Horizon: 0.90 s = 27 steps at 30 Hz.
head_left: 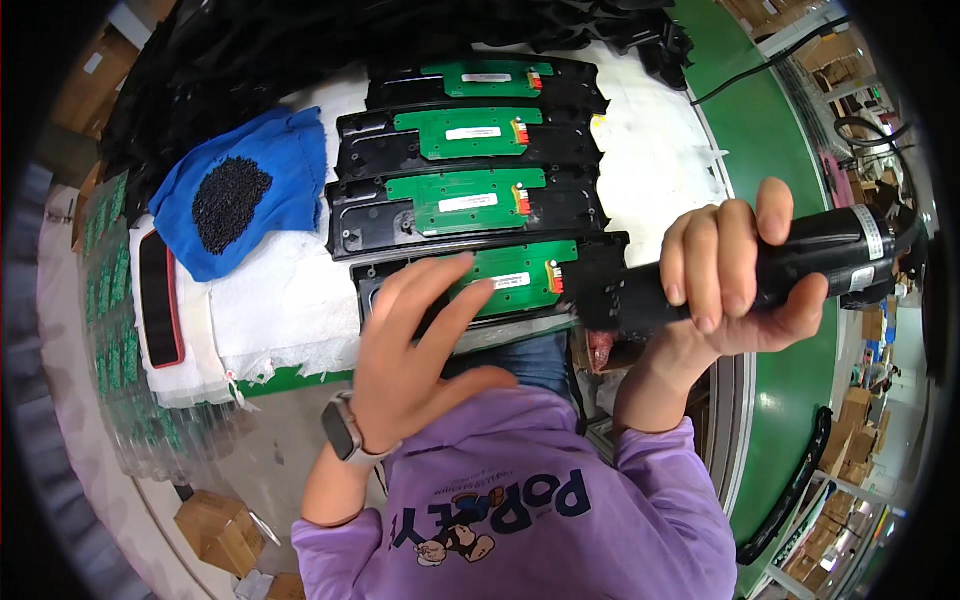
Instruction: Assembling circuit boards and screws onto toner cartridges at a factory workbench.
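Note:
My right hand (pixel 728 265) is wrapped round a black electric screwdriver (pixel 830 250) lying sideways. Its dark tip end points left, to the right end of the nearest black plastic panel (pixel 375 290). On that panel sits a green circuit board (pixel 540 262) with a white label and a red connector. Over the panel's left half hovers my left hand (pixel 405 350), slightly blurred, fingers apart and nothing visible in them; it hides part of the board. Behind are several similar black panels (pixel 350 220) in a column, each bearing a green board (pixel 470 195).
A blue cloth (pixel 300 150) at left holds a heap of small black screws (pixel 228 200). Beside it lies a red-edged phone (pixel 160 300). Black parts (pixel 260 40) are piled at the back. Bagged green boards (pixel 115 300) stand far left. A cable (pixel 880 135) runs at right.

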### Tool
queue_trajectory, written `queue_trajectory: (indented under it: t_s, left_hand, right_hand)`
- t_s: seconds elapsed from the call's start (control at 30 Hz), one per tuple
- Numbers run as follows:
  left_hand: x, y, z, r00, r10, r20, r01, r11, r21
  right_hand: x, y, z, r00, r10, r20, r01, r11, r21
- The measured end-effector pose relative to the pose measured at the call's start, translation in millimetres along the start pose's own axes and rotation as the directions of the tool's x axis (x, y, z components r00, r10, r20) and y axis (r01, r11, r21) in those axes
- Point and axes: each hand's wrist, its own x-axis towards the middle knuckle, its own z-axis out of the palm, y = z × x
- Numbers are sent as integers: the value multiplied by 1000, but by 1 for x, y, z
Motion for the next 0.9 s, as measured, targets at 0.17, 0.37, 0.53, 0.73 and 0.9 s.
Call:
queue_trajectory:
  t_s: [0.17, 0.37, 0.53, 0.73, 0.9]
  left_hand:
    - [-15, -18, 3, 995, -10, 101, -38, 889, 457]
    - [-15, -22, 5, 997, -37, 71, 2, 893, 450]
    - [-13, -24, 4, 997, -21, 70, -11, 906, 423]
    - [-13, -25, 4, 997, -15, 71, -15, 911, 411]
    - [-12, -26, 4, 997, -14, 75, -18, 912, 410]
  right_hand:
    - [-4, -11, -9, 986, -15, -164, -60, 894, -444]
    - [3, -3, -13, 982, 0, -187, -87, 886, -456]
    - [8, 0, -9, 978, 30, -205, -128, 866, -483]
    - [18, 12, -4, 967, 44, -250, -132, 928, -349]
    - [19, 18, 1, 944, 83, -320, -214, 892, -399]
